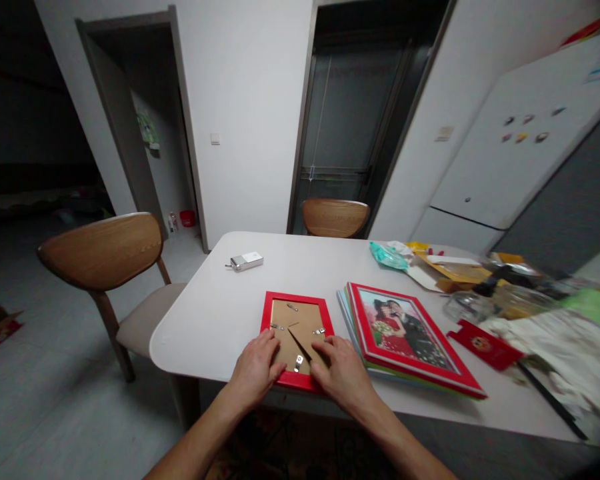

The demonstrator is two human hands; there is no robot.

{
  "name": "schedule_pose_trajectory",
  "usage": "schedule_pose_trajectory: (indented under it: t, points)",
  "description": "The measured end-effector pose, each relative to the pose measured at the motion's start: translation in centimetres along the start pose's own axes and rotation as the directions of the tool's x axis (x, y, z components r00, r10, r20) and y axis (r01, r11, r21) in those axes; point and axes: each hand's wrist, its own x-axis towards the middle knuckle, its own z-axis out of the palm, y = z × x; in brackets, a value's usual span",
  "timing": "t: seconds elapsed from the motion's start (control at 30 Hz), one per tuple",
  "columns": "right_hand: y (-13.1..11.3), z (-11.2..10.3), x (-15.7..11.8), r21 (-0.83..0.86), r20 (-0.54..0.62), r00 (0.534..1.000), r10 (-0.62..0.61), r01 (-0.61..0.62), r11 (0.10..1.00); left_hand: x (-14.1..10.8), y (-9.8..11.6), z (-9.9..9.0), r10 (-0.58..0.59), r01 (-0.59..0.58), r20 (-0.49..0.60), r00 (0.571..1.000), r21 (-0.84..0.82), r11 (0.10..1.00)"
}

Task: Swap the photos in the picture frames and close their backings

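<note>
A red picture frame (267, 310) lies face down near the table's front edge. Its brown backing board (285, 313) carries small metal clips and a narrow stand leg. My left hand (255, 367) grips the frame's lower left side, fingers on the left border and thumb at the bottom. At the lower right, my right hand (343, 370) holds the frame with bent fingers near the stand leg; its fingertips are partly hidden. Just to the right, a stack of frames is topped by a larger red-framed photo (405, 327) of a couple.
On the white table (205, 320), a small white-and-grey device (247, 261) lies at the back left. Plastic bags, packaging, a red envelope (485, 343) and a white cloth (560, 353) crowd the right side. Wooden chairs stand at the left (105, 250) and far side (335, 218).
</note>
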Motion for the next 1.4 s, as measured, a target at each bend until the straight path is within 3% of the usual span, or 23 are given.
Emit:
schedule_pose_trajectory:
  t: [0.2,0.4,0.63,0.83,0.93,1.1,1.23,1.4]
  points:
    - [0.3,0.8,-0.1,-0.08,-0.008,0.996,-0.084,0.083,0.993,-0.3,0.5,0.0,0.053,-0.053,0.06,0.997,-0.007,0.999]
    - [0.0,0.2,-0.3,-0.085,-0.003,0.971,-0.24,0.239,0.967,-0.7,0.5,-0.2,0.066,-0.063,0.105,0.992,-0.03,0.998]
    - [-1.6,-0.9,-0.1,0.023,0.214,0.888,-0.407,0.412,0.911,-0.8,0.4,-0.1,0.076,-0.071,0.086,0.993,-0.066,0.995]
    - [-2.0,-1.7,-0.5,0.044,0.232,0.873,-0.429,0.431,0.901,-1.0,0.6,-0.2,0.051,-0.046,0.054,0.997,-0.095,0.994]
    - [-1.4,-1.2,-0.2,0.047,0.188,0.901,-0.391,0.389,0.92,-1.0,0.6,-0.3,0.048,-0.043,0.055,0.997,-0.095,0.995]
    - [0.2,-0.1,2.2,-0.119,0.091,0.986,-0.141,0.151,0.981,-1.1,0.4,-0.3,0.041,-0.034,0.08,0.996,-0.089,0.995]
    - [0.9,0.2,3.6,-0.22,0.107,0.994,-0.035,0.058,0.974,-1.4,0.1,-0.1,0.031,-0.026,0.06,0.998,-0.09,0.996]
    - [0.9,0.3,3.6,-0.183,0.138,0.989,-0.053,0.078,0.98,-1.5,0.0,0.0,0.032,-0.028,0.043,0.999,-0.095,0.995]
